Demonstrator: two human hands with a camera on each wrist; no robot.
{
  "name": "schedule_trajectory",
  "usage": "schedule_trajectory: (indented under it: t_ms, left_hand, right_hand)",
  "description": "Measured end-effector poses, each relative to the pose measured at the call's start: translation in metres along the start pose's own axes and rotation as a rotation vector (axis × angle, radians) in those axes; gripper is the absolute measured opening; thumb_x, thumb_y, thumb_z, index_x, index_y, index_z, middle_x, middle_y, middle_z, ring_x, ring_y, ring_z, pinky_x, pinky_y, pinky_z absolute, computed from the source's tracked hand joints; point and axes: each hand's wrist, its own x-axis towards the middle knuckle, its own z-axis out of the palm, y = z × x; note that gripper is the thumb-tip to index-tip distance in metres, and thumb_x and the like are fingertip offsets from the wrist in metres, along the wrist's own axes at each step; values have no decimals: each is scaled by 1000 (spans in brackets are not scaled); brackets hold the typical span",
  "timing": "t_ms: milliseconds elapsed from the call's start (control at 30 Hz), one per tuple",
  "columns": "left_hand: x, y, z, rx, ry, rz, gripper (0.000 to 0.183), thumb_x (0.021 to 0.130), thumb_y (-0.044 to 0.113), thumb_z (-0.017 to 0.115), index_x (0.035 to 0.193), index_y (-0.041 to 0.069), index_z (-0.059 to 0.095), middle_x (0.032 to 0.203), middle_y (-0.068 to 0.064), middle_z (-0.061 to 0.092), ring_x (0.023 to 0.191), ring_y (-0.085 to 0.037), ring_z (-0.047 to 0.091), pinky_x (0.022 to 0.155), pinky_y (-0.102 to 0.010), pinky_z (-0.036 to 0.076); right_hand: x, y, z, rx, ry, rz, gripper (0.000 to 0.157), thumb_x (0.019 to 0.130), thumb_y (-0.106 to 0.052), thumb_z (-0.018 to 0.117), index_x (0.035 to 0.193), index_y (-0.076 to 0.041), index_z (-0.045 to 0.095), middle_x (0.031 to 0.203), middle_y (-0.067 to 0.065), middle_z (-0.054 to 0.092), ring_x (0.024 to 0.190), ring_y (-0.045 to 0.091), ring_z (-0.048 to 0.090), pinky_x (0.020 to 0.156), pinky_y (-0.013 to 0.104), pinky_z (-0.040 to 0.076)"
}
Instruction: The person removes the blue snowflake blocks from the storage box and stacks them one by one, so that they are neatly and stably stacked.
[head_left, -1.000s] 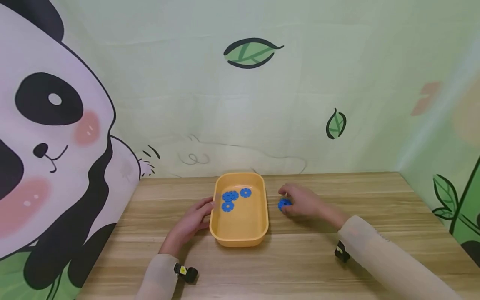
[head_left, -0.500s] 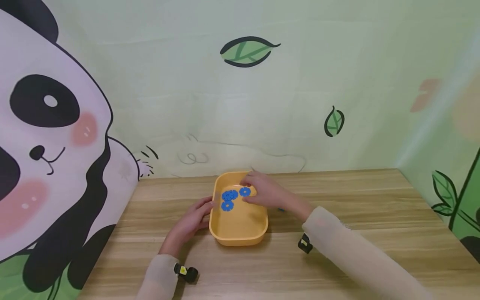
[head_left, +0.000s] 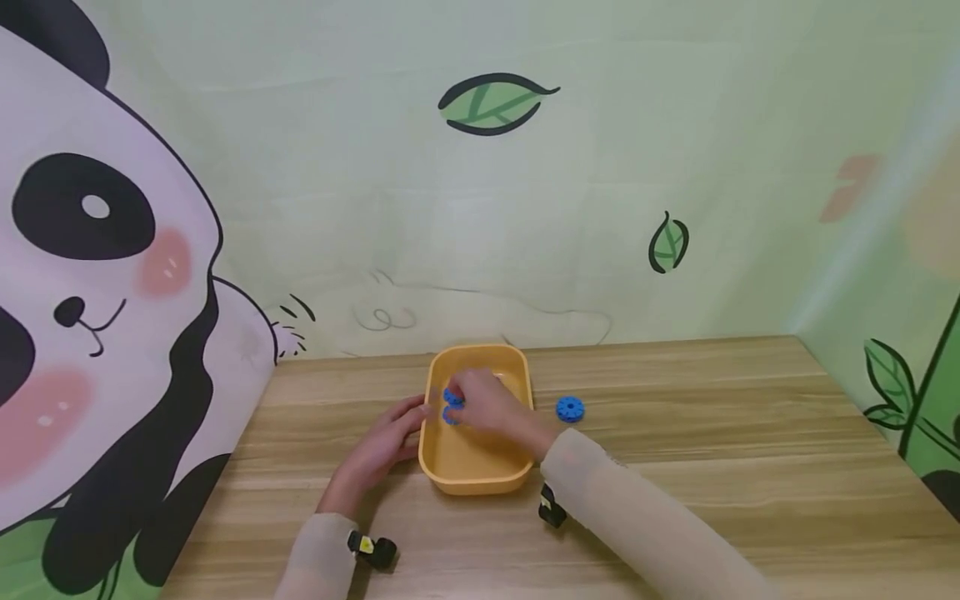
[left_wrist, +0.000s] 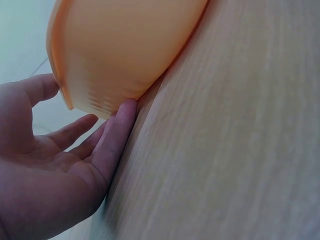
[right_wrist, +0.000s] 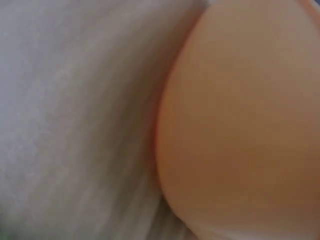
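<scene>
Blue snowflake-shaped plastic discs (head_left: pixel 452 398) lie in the yellow plastic tray (head_left: pixel 480 486), partly hidden by my right hand (head_left: pixel 487 402). That hand reaches over the tray's right wall, with thumb and fingertips right at the discs; I cannot tell whether they pinch one. The right wrist view shows only the tray's outer wall (right_wrist: pixel 240 125), not the hand. My left hand (head_left: pixel 386 437) rests against the tray's left side. In the left wrist view its extended fingers (left_wrist: pixel 117 132) touch the outer wall, one at the rim and another low near the table.
Outside the tray, to its right, a small stack of blue discs (head_left: pixel 570 409) sits on the wood-grain table (head_left: pixel 675 417). Behind the table hangs a green backdrop (head_left: pixel 585 192) printed with a panda and leaves. A small black camera (head_left: pixel 372 550) is strapped to the left wrist.
My right hand has left the disc stack on the table and moved left into the tray, first over the single disc, then to the grouped ones. My left hand has stayed put.
</scene>
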Motion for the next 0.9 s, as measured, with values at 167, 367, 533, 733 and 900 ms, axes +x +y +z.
schedule_trajectory:
  t_ms: [167,367,533,733,900]
  left_hand:
    - [1,1,-1,10,-4,-2,58,112,33,53,161,4,39,158,-23,48,142,-36,52,104,-46,57]
    - [1,-1,-1,11,-5,6,58,113,31,51,161,2,37,157,-25,48,139,-38,54,102,-46,58]
    - [1,-4,-1,0,-9,0,56,112,33,53,160,5,41,156,-23,50,138,-36,55,103,-46,57]
    - [2,-4,-1,-1,-12,3,56,113,32,52,160,4,40,156,-23,49,139,-36,54,105,-48,56]
    - [0,-3,-1,10,5,9,57,113,32,52,161,4,40,157,-23,49,139,-37,54,104,-48,57]
  right_hand:
    - [1,3,6,-52,3,20,22,92,-17,83,87,-4,67,72,-3,48,69,14,46,63,27,37]
    - [0,3,10,-89,-11,20,20,92,-18,83,94,-5,69,80,-2,53,78,17,51,71,30,43]
    - [-1,5,17,-143,-27,30,21,95,-22,80,105,-8,69,96,0,59,96,22,55,88,36,49]
    - [-3,5,21,-154,-14,25,29,92,-21,82,113,-7,67,106,5,62,108,28,58,98,41,50]
    - [-4,3,22,-165,-25,2,34,90,-19,82,117,-8,66,114,7,57,108,27,56,98,42,51]
